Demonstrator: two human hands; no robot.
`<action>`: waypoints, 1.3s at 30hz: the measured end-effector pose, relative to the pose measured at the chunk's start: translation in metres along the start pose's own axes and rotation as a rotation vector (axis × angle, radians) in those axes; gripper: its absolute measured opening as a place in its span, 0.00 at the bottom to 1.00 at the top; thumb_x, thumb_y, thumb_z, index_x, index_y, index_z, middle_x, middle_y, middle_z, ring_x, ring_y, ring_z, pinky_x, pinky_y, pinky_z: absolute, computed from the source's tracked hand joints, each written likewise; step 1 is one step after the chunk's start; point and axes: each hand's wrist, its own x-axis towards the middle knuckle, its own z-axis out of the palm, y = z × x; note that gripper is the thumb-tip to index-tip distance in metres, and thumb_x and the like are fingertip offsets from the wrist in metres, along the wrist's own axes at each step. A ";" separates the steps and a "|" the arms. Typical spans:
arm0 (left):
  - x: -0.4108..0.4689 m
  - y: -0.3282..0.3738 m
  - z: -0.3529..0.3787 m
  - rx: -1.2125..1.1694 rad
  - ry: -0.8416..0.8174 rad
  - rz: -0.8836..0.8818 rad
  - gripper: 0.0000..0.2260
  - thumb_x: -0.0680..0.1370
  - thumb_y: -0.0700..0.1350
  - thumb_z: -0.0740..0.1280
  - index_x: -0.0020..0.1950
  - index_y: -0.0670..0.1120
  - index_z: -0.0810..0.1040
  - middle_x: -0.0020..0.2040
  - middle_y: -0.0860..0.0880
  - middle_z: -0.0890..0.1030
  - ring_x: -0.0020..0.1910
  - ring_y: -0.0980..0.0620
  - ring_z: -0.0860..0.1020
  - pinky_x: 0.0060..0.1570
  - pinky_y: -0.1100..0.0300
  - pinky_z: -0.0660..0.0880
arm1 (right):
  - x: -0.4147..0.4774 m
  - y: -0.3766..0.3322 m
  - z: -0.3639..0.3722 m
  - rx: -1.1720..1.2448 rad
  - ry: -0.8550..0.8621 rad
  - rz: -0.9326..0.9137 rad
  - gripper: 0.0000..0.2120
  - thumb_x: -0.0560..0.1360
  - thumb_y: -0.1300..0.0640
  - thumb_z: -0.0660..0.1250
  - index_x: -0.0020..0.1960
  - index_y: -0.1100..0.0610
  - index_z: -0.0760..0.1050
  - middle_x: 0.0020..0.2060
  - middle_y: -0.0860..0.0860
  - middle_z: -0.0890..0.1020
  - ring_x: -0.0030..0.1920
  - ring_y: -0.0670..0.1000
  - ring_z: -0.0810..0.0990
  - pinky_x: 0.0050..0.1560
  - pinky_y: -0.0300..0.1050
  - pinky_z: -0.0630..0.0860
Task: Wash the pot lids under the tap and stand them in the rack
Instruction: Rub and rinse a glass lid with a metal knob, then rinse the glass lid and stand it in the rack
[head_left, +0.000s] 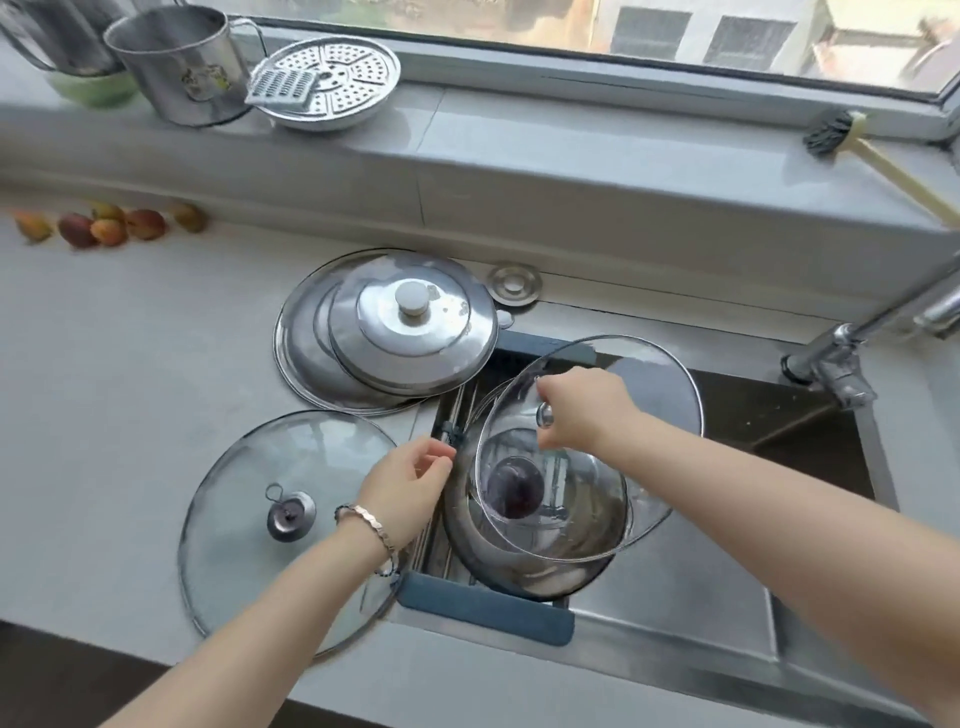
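Observation:
My right hand (584, 410) grips the metal knob of a glass lid (654, 374) and holds it tilted over the rack (488, 605) at the sink's left end. Beneath it in the rack lie a smaller glass lid with a dark knob (511, 488) and a steel lid (545, 566). My left hand (410, 486) hovers open at the rack's left edge, touching nothing. On the counter to the left lies a large glass lid (249, 499). Behind it two steel lids are stacked, the upper one (410, 332) with a white knob on a wider one (301, 348).
The tap (852, 353) reaches in from the right over the sink basin (779, 415). A steel mug (176, 67), a steamer plate (337, 88) with a grater and a brush (831, 135) sit on the window sill. Several fruits (104, 226) lie at the far left.

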 end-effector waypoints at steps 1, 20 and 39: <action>0.002 -0.002 -0.005 -0.006 0.002 0.009 0.06 0.78 0.44 0.60 0.47 0.53 0.75 0.50 0.50 0.81 0.52 0.52 0.79 0.51 0.59 0.74 | 0.007 -0.007 0.003 -0.010 -0.013 0.011 0.10 0.68 0.52 0.67 0.42 0.55 0.68 0.37 0.50 0.73 0.40 0.55 0.72 0.39 0.44 0.68; 0.015 -0.056 -0.034 0.209 -0.096 0.009 0.09 0.79 0.46 0.58 0.56 0.50 0.75 0.54 0.51 0.79 0.54 0.53 0.76 0.51 0.62 0.72 | 0.028 -0.036 0.036 0.178 -0.092 0.215 0.28 0.74 0.46 0.66 0.68 0.56 0.63 0.52 0.56 0.79 0.52 0.58 0.78 0.43 0.47 0.73; 0.035 -0.121 -0.088 0.823 -0.119 -0.348 0.15 0.75 0.43 0.58 0.28 0.46 0.62 0.28 0.50 0.66 0.36 0.47 0.68 0.27 0.65 0.57 | -0.030 -0.087 0.043 0.441 -0.113 0.090 0.11 0.77 0.52 0.58 0.56 0.51 0.75 0.40 0.46 0.78 0.40 0.48 0.74 0.40 0.41 0.70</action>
